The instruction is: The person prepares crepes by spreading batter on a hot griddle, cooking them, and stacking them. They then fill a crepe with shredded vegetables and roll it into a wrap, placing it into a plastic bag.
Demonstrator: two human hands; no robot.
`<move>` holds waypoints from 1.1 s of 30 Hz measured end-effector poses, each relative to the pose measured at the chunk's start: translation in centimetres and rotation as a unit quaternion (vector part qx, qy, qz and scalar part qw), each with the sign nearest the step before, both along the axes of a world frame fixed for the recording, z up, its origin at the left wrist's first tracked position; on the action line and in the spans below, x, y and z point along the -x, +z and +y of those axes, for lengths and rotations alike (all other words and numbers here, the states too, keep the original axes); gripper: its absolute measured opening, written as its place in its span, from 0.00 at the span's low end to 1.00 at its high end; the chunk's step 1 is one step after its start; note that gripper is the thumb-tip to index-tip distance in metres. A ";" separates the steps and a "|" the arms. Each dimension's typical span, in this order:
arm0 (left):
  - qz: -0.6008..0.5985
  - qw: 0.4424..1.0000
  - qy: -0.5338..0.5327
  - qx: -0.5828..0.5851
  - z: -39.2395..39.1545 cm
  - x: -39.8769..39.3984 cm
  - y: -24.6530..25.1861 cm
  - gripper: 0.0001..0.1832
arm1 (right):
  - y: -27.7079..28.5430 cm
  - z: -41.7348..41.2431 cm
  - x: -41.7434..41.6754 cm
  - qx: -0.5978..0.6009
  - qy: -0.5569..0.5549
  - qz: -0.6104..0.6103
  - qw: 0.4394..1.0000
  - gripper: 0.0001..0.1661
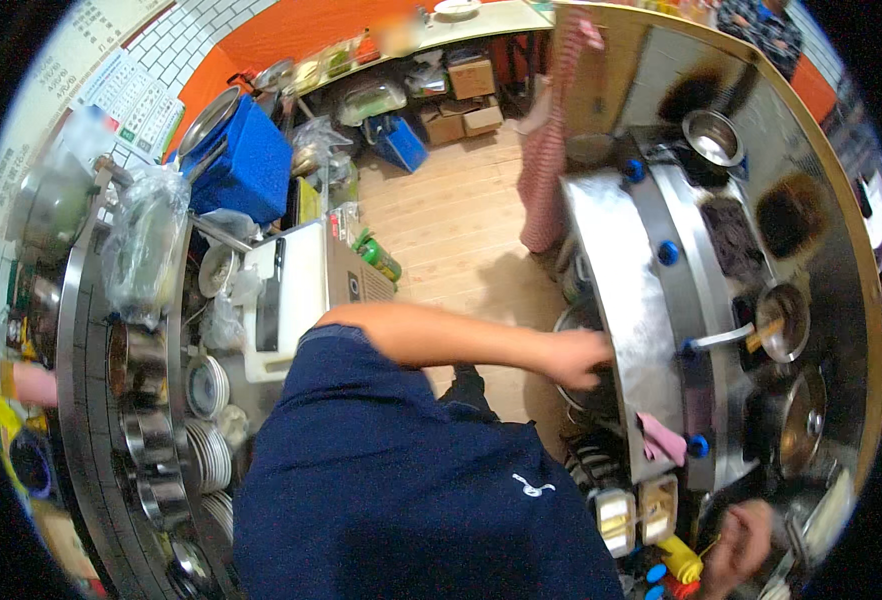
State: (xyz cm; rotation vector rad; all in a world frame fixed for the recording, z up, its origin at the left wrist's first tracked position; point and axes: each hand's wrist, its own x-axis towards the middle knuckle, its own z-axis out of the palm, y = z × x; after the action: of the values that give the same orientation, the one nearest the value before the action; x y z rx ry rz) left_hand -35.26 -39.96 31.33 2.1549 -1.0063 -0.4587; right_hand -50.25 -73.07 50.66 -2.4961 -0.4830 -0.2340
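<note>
My left hand [582,360] is blurred, reaching across to the front edge of the steel stove counter [613,232]. Just beneath it a dark round container [587,394] is partly covered by the hand and the counter. Whether the fingers hold anything is unclear. At the lower right, my right hand [742,544] has curled fingers, also blurred, beside a yellow squeeze bottle [681,561]; its grip cannot be made out. Two rectangular containers [658,510] sit between it and the counter's end. A pink cloth [661,439] drapes over the counter near them.
Pans [784,322] and a lidded wok [801,424] sit along the stove. Behind me are a white cutting board [298,300] with a cleaver [270,300], and stacked plates [208,454]. A checked cloth [544,180] hangs by the stove's far end. Another person [760,34] stands beyond the partition.
</note>
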 end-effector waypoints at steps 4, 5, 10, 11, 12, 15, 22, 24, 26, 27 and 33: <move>0.170 0.910 -0.125 -0.356 17.2 -1.4 -3.3 0.29 | -6.3 15.4 -10.1 0.036 0.066 0.090 0.993 0.07; 0.155 0.948 -0.034 -0.277 21.8 -0.9 -3.6 0.28 | -8.1 18.0 -12.6 0.015 0.088 0.109 0.990 0.08; 0.198 0.935 0.203 -0.212 36.4 -1.9 -1.1 0.27 | -13.7 30.2 -25.1 -0.009 0.215 0.162 0.963 0.07; 0.204 0.927 0.243 -0.198 38.4 -2.3 -0.9 0.26 | -14.8 32.5 -27.2 0.012 0.238 0.169 0.956 0.08; 0.220 0.914 0.272 -0.204 39.7 -3.1 0.2 0.26 | -15.7 34.8 -29.4 0.025 0.261 0.174 0.949 0.09; 0.229 0.892 0.336 -0.198 44.1 -4.9 0.4 0.26 | -17.3 43.7 -36.8 0.069 0.345 0.171 0.920 0.10; 0.276 0.755 0.595 -0.010 48.3 -4.5 -4.5 0.18 | -18.4 66.5 -52.6 0.023 0.623 0.085 0.777 0.11; 0.296 0.690 0.660 0.034 45.8 -1.7 -9.8 0.17 | -16.9 72.6 -55.9 0.092 0.680 0.073 0.724 0.15; 0.312 0.588 0.742 -0.080 40.5 0.5 -11.6 0.21 | -16.2 78.4 -60.0 0.113 0.713 0.087 0.686 0.17; 0.348 0.540 0.763 -0.069 38.3 1.3 -12.5 0.21 | -16.5 81.3 -61.9 0.129 0.721 0.107 0.672 0.17; 0.480 0.313 0.818 0.050 30.8 -0.6 -16.8 0.21 | -30.7 93.9 -77.4 0.287 0.639 0.070 0.710 0.16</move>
State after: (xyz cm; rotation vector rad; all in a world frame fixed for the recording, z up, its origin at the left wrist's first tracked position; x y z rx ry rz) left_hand -34.65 -9.21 14.50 1.1602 1.7528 -0.3617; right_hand 27.18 20.80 19.99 -1.9964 -2.2884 0.7535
